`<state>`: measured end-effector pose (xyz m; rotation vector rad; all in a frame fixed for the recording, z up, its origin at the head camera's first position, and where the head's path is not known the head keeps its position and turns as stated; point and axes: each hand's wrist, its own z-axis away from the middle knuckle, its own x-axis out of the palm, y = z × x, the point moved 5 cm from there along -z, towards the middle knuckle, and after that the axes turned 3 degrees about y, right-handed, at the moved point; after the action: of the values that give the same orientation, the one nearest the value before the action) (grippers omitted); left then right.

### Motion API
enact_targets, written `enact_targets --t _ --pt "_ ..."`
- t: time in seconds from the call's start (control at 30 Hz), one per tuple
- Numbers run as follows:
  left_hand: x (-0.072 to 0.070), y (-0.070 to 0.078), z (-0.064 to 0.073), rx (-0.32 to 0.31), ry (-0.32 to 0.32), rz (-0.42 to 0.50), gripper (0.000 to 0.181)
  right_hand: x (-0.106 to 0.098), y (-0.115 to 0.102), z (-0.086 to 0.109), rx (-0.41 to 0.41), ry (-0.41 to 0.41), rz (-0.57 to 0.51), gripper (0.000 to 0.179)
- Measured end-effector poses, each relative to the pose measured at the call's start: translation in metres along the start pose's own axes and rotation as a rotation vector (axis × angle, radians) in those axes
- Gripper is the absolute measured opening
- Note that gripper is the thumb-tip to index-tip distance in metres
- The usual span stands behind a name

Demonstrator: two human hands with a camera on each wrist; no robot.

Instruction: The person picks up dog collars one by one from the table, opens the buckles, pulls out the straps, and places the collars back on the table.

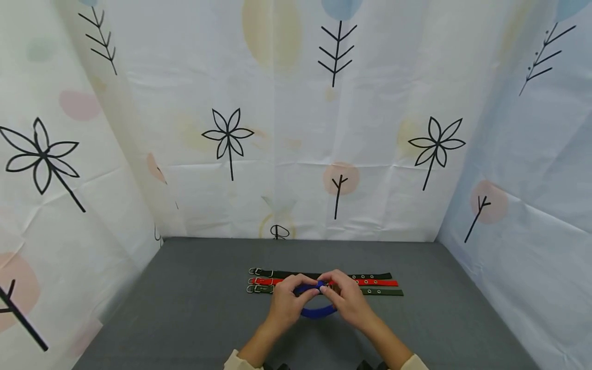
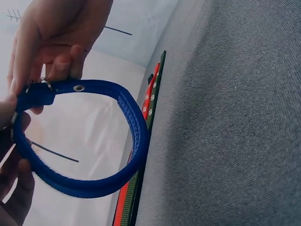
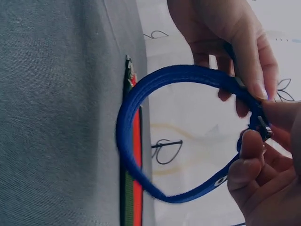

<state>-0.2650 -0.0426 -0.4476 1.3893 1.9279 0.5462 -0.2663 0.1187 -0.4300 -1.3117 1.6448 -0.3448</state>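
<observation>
Both hands hold a blue dog collar [image 1: 319, 312] bent into a loop above the grey table. The left hand [image 1: 288, 304] pinches the strap between thumb and fingers, left of the buckle. With thumb and fingertips the right hand [image 1: 350, 304] grips the buckle end, close against the left fingertips. In the right wrist view, a metal buckle [image 3: 263, 126] shows between the two hands, partly covered by fingers. A metal eyelet [image 2: 78, 88] shows on the strap near the right hand. The lower part of the loop hangs free, its padded inner side visible.
Behind the hands, a black collar [image 1: 296, 274], a red collar [image 1: 376, 282] and a green collar [image 1: 386, 292] lie flat in parallel rows, buckles leftward, middles partly hidden. Patterned white cloth [image 1: 296, 128] walls in the grey tabletop [image 1: 208, 308] at the back and sides.
</observation>
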Motion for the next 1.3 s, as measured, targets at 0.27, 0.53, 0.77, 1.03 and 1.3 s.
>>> enact_targets --t 0.27,0.53,0.77,1.03,1.3 --pt "0.0 0.002 0.004 0.033 -0.026 -0.043 0.022 0.0 -0.001 0.0 0.048 -0.094 -0.043 0.016" --pt "-0.001 0.005 0.0 0.066 0.015 -0.016 0.021 -0.002 -0.007 0.002 0.21 -0.096 -0.196 0.018" --pt "-0.001 0.004 -0.001 0.061 -0.006 0.029 0.019 0.001 0.002 0.002 0.222 -0.078 -0.256 0.022" --pt "-0.003 0.004 0.001 0.039 -0.03 0.003 0.025 -0.002 -0.015 -0.003 -0.011 -0.029 -0.01 0.017" --pt "0.0 -0.001 0.005 -0.155 -0.046 0.157 0.035 -0.002 -0.004 0.0 0.032 0.082 -0.1 0.013"
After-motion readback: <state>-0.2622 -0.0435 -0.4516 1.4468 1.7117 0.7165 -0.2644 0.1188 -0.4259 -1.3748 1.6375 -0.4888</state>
